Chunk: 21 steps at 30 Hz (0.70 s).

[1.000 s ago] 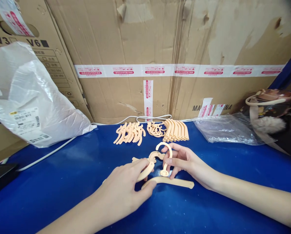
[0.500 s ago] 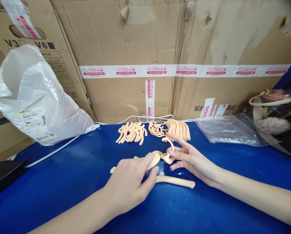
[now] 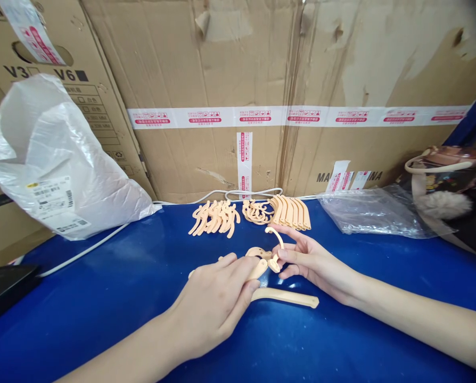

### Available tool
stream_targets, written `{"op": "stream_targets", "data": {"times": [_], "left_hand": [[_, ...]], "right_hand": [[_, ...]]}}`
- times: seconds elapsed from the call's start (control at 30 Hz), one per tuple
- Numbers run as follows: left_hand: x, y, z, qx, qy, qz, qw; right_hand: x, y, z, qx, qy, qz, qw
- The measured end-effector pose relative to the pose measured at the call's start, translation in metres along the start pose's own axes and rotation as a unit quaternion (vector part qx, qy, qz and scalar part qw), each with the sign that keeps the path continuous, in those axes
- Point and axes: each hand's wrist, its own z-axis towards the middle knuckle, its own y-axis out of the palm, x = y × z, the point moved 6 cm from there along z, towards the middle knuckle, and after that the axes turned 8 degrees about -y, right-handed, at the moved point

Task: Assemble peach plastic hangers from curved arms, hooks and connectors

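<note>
My left hand (image 3: 218, 295) is closed around a cream plastic piece with a rounded end (image 3: 259, 268) that pokes out past the thumb and forefinger. My right hand (image 3: 302, 255) pinches a thin curved cream hook (image 3: 278, 239) by its round base, close to that rounded end; I cannot tell whether the two touch. Behind them lies a curved cream piece with a hole (image 3: 257, 251), partly hidden by my fingers. In front, a long cream arm piece (image 3: 288, 297) rests on the blue table, its left end behind my left hand.
Farther back lie several curved pieces (image 3: 216, 218), a heap of small hooks (image 3: 257, 211) and a row of wider arms (image 3: 292, 211). A white bag (image 3: 58, 159) stands left, a clear plastic bag (image 3: 376, 213) right. Cardboard boxes (image 3: 206, 159) wall the back; a black device (image 3: 8, 290) sits left.
My left hand has shifted slightly, bringing the rounded end of its piece rightward, nearer the hook's base. My right hand has stayed almost still with the hook.
</note>
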Motion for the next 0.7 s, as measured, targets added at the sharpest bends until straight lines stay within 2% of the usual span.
{"op": "stream_targets", "data": {"times": [0.23, 0.37, 0.47, 0.6, 0.7], "left_hand": [[0.0023, 0.0004, -0.0012, 0.013, 0.023, 0.003, 1.000], [0.0062, 0.0011, -0.0026, 0.047, 0.052, 0.008, 0.998], [0.0069, 0.0009, -0.0046, 0.069, 0.067, -0.027, 0.995], [0.0026, 0.0016, -0.0060, 0.059, 0.047, -0.089, 0.993], [0.0030, 0.0018, -0.0067, 0.053, 0.063, -0.086, 0.993]], "right_hand": [[0.0030, -0.0013, -0.0001, -0.013, -0.008, 0.013, 1.000], [0.0039, 0.0019, 0.0000, -0.034, -0.011, -0.002, 0.999], [0.0032, 0.0044, 0.0006, -0.040, -0.011, -0.017, 0.999], [0.0025, 0.0049, 0.0010, -0.043, -0.005, -0.041, 0.998], [0.0030, 0.0037, 0.0006, -0.054, -0.006, -0.054, 0.997]]}}
